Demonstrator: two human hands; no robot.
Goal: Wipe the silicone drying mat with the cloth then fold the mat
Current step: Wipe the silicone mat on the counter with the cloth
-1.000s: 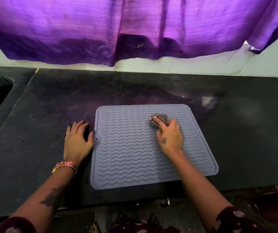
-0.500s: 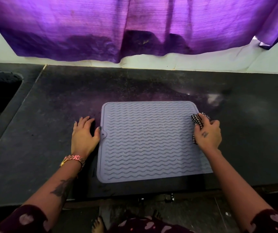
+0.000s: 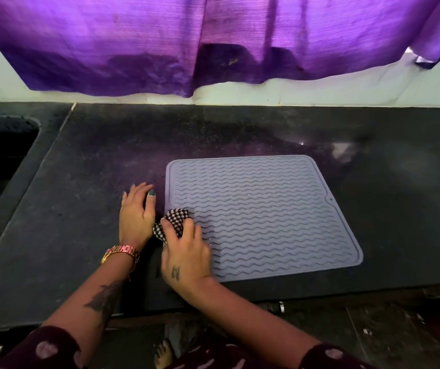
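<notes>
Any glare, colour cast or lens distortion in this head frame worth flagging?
Head view: purple cast from the backlit curtain tints the countertop; a small glare spot beyond the mat; wide-angle bowing at the counter edges; hands and cloth sharp.

- One view only: head-worn wide-angle camera, looking forward and steeply down.
- Faces a dark countertop (image 3: 85,209) and, beyond it, a purple curtain (image 3: 213,35) across the top of frame.
- Close range: both forearms enter from the bottom edge; mat (image 3: 261,217) sits mid-frame, right of centre.
- Straight edges bowed toward the borders.
- No second view, no shared area.
</notes>
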